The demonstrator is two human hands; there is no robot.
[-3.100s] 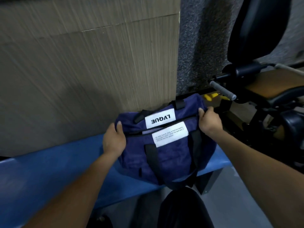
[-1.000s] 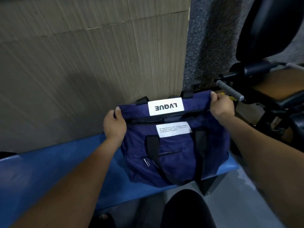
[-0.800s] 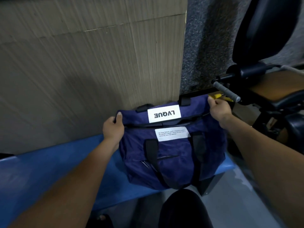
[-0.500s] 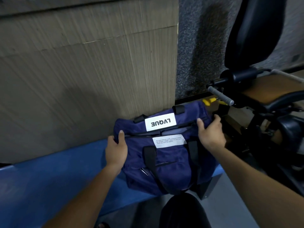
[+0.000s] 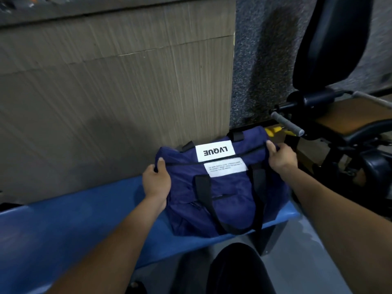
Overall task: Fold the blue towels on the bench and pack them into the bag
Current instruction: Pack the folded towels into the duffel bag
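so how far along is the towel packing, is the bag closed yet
No loose towels show on the blue bench. The navy bag rests there, zip line looking closed. Left hand and right hand grip its top ends. Contents aren't visible; little seems left.

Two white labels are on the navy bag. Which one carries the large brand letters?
The upper label, above the zipper line on the bag, shows big black letters "LVQUE" upside down. The lower label, nearer the person, has only small lines of print.

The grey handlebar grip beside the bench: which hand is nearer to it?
Right. The right hand grips the navy bag's top corner just below the grey handlebar grip; the left hand holds the opposite end, far from it.
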